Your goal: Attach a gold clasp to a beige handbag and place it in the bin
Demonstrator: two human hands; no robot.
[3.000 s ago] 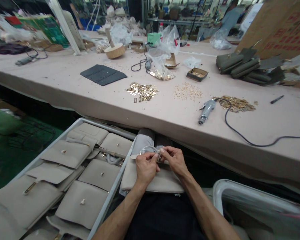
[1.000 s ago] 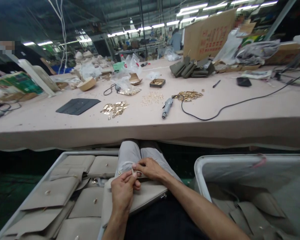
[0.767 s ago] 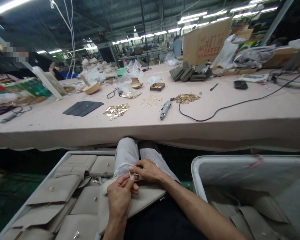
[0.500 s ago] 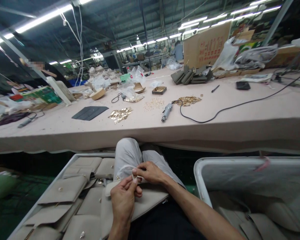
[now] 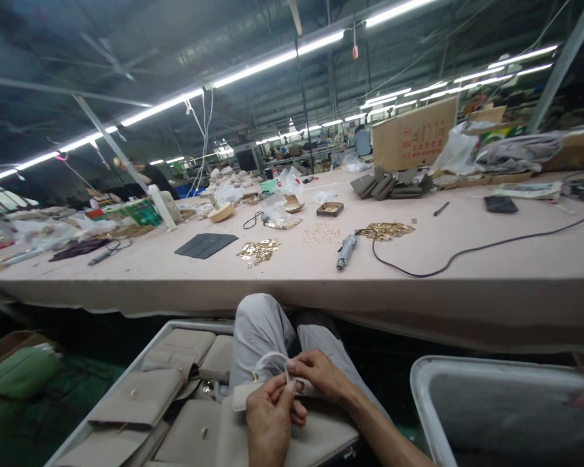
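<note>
A beige handbag [image 5: 316,436] lies across the lap, with a thin pale strap [image 5: 271,356] curving up from it. My left hand [image 5: 271,418] pinches the strap between thumb and fingers. From the other side, my right hand [image 5: 321,375] pinches the same strap close by, the fingertips of both hands nearly touching. A small gold-coloured fitting [image 5: 254,375] shows near the strap's left end. The fingers hide the exact piece of strap between them.
A white bin of beige bags [image 5: 175,363] stands at left, another white bin [image 5: 421,389] at right. On the table [image 5: 467,246] lie a corded electric screwdriver [image 5: 347,251], gold metal plates [image 5: 257,251], more gold pieces [image 5: 388,231], a dark sheet [image 5: 206,245] and a small box [image 5: 329,209].
The whole view has shifted, so hands, bag and table appear lower and further right. Both hands keep their pinch on the strap, whose loop now shows more clearly.
</note>
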